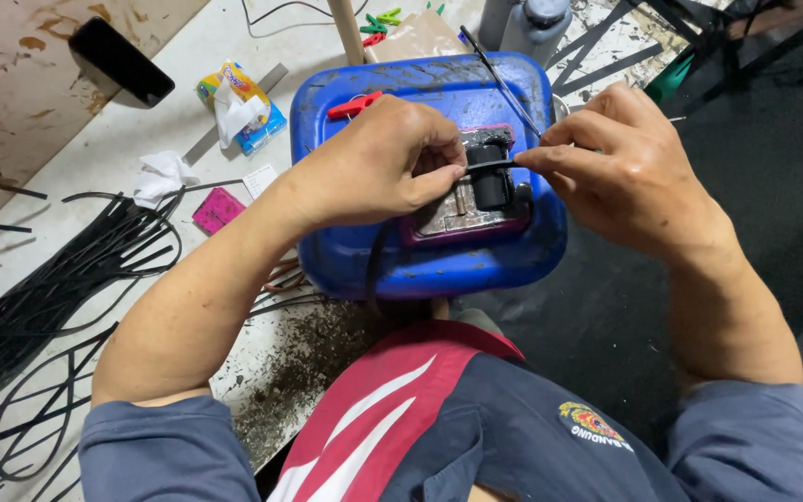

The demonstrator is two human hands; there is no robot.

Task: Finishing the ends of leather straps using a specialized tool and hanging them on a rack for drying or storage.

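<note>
Hands meet over the blue can [346, 260], left hand [374, 163] and right hand [629, 172] each pinching an end of a black strip [493, 166] stretched across a black cylinder [492, 181].

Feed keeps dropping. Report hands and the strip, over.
Left hand and right hand both pinch the thin black strip, stretched across a black block on the blue container. Red peg nearby, not obstructing.

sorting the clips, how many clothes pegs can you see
About 5: one red peg on the blue container by the left hand; four green and red pegs bunched at the top. Others may be hidden.
</note>
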